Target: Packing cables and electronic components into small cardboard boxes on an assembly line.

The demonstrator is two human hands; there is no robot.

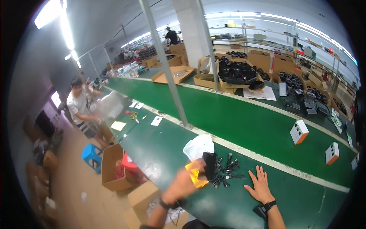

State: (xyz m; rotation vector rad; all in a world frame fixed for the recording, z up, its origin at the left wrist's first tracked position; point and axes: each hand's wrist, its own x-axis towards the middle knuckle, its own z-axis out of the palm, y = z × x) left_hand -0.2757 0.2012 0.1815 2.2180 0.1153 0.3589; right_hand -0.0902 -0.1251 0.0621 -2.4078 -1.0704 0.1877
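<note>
At the near side of the green bench [297, 198], a yellow piece [196, 176] in the left hand [181, 186], left of a black slab [209, 165]. Left fingers appear to pinch the piece; exact finger placement lost to motion blur. Just right of the slab, a loose heap of black cables [227, 171]; behind slab and piece, a white bag [199, 147], crumpled. Right hand [260, 187] spread, palm down, right of the cables, holding nothing (dark band at its wrist).

Beyond, a long green belt [228, 114] with pale edging; on it, toward the right, white-and-orange boxes [299, 132] spaced well apart. Farther left along the bench, scissors [134, 116] beside small papers. Below that edge, an open carton [113, 170] with red contents, and a blue stool [91, 155]. Past the stool, a co-worker [81, 103] in a white top, standing, partly blurred.
</note>
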